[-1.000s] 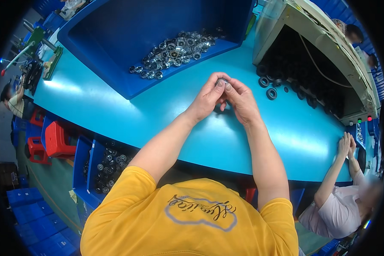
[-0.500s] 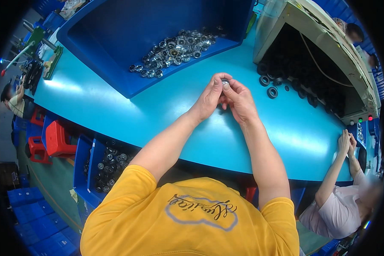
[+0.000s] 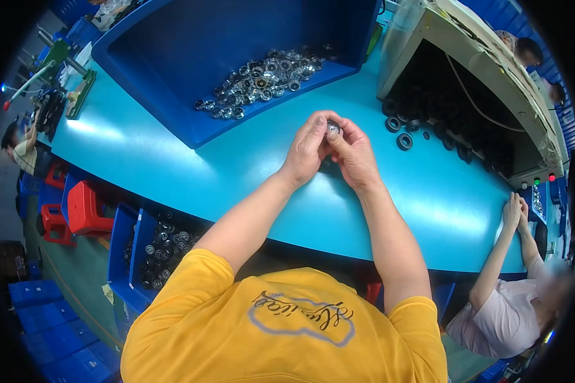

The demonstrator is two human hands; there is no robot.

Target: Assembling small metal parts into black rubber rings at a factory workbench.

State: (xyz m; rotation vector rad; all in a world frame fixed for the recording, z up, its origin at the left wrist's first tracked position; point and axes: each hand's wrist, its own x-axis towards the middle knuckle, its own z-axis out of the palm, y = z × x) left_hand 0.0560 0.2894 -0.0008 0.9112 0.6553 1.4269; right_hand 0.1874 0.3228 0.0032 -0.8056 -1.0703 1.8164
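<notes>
Shiny metal, matt rubber, glossy plastic

The small ring pinched between both hands is bright, polished metal, like the glinting heap of rings in the smooth blue plastic bin. The turquoise surface is smooth and semi-glossy, with a sheen near its left edge. The black rings near its right edge look matt, rubber-like. The yellow shirt is soft cloth.
</notes>
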